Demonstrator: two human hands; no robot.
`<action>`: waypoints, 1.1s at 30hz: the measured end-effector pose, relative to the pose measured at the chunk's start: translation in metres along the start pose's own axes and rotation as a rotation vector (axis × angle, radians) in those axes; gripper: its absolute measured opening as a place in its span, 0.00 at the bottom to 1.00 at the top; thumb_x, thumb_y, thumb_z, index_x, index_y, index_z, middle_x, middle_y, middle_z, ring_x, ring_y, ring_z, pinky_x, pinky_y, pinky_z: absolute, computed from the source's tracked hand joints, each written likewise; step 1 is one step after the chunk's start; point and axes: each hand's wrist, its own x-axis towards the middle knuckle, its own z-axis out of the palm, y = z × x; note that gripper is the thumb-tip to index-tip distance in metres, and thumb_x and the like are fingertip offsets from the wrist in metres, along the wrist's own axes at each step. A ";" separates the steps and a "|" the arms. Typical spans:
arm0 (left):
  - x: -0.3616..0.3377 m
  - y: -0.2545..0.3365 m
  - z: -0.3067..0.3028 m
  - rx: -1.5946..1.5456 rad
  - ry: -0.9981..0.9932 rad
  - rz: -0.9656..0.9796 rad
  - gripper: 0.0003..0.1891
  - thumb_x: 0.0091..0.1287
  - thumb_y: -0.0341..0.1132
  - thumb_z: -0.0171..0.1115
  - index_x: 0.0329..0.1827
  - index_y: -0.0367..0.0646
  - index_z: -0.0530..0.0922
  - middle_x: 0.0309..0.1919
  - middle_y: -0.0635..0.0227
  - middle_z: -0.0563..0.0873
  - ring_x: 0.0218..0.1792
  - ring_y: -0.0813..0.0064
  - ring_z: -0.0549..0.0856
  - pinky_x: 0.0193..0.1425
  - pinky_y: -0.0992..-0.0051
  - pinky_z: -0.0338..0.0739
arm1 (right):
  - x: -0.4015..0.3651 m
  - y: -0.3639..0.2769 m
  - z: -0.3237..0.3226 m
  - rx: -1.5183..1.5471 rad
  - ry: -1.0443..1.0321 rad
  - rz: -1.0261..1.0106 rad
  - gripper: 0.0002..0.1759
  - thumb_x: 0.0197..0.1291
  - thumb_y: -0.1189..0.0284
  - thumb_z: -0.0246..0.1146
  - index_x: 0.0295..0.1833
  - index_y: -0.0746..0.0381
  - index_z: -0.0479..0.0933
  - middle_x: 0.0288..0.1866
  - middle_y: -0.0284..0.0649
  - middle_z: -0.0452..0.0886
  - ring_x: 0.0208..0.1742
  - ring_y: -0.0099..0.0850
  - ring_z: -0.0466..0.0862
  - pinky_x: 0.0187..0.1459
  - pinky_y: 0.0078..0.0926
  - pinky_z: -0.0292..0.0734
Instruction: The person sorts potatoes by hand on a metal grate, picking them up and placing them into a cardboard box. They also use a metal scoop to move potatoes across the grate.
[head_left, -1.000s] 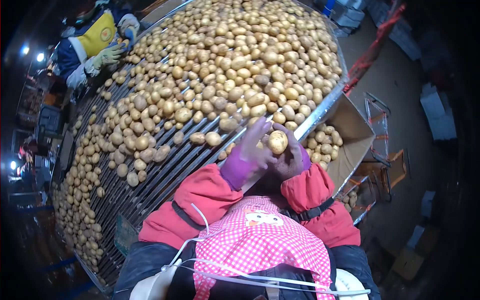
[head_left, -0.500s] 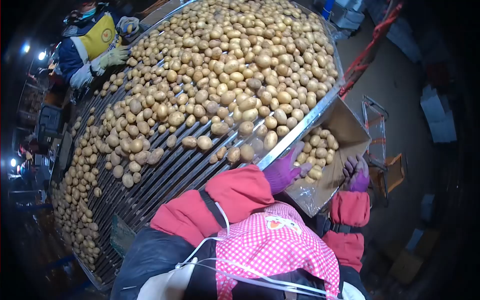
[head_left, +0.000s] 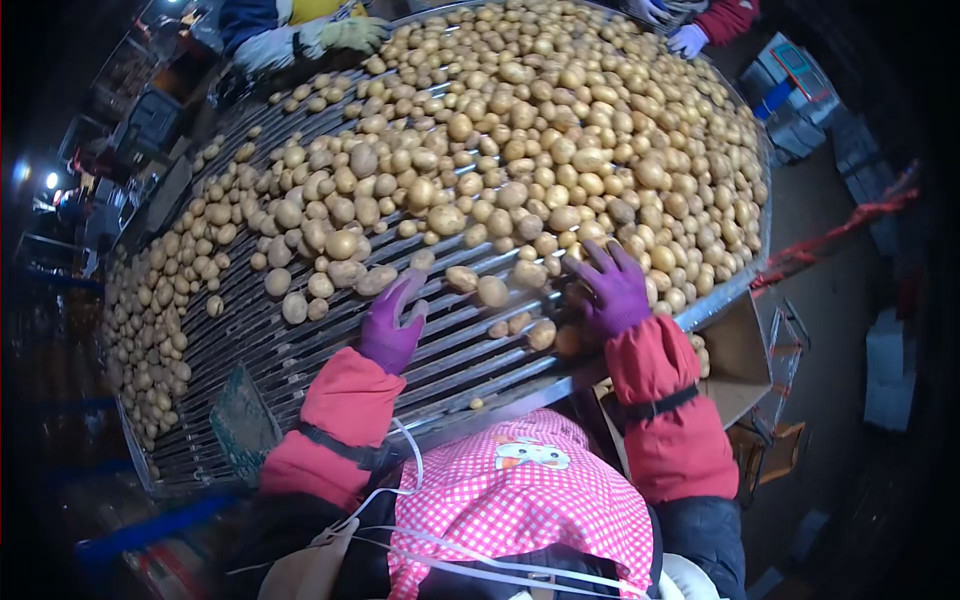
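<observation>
My left hand point(head_left: 393, 322), in a purple glove, is over the slatted metal rack point(head_left: 450, 362), its thumb apart from the fingers. The fingertips are just short of a potato point(head_left: 376, 279) at the edge of the pile. To the right, my right hand point(head_left: 613, 290), gloved alike, reaches with spread fingers onto the near side of the potato pile point(head_left: 560, 130). A few loose potatoes point(head_left: 541, 334) lie on the slats between my hands. The cardboard box point(head_left: 735, 345) stands beside the rack behind my right forearm, which hides most of the potatoes in it.
Across the rack, a person's gloved hand point(head_left: 355, 35) rests by the pile at upper left; another person's gloved hand point(head_left: 688, 40) is at upper right. A green panel point(head_left: 243, 418) lies on the slats at left. A red-wrapped bar point(head_left: 840, 238) runs off the right side.
Both hands have moved from the box at the right to above the rack. The view has turned rightward, and a second person's hands now show at the top.
</observation>
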 end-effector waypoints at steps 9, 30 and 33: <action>0.076 -0.018 -0.001 0.289 -0.116 -0.116 0.26 0.63 0.38 0.67 0.65 0.44 0.75 0.62 0.53 0.79 0.60 0.55 0.80 0.65 0.62 0.75 | 0.105 0.044 -0.017 -0.358 0.424 0.084 0.21 0.43 0.65 0.70 0.48 0.47 0.82 0.59 0.39 0.81 0.59 0.47 0.79 0.54 0.44 0.76; 0.152 -0.050 0.044 0.451 -0.369 -0.212 0.32 0.53 0.42 0.73 0.64 0.47 0.75 0.62 0.57 0.75 0.60 0.56 0.79 0.62 0.60 0.76 | 0.132 -0.046 0.060 0.366 -0.398 0.215 0.26 0.49 0.68 0.72 0.55 0.57 0.75 0.48 0.46 0.82 0.44 0.47 0.84 0.50 0.37 0.80; 0.161 -0.053 0.039 0.329 -0.323 -0.196 0.25 0.54 0.39 0.71 0.57 0.46 0.79 0.51 0.57 0.83 0.50 0.56 0.84 0.54 0.62 0.79 | 0.103 -0.024 0.025 1.189 -0.236 0.362 0.19 0.54 0.70 0.71 0.51 0.58 0.76 0.45 0.39 0.83 0.45 0.34 0.83 0.46 0.30 0.81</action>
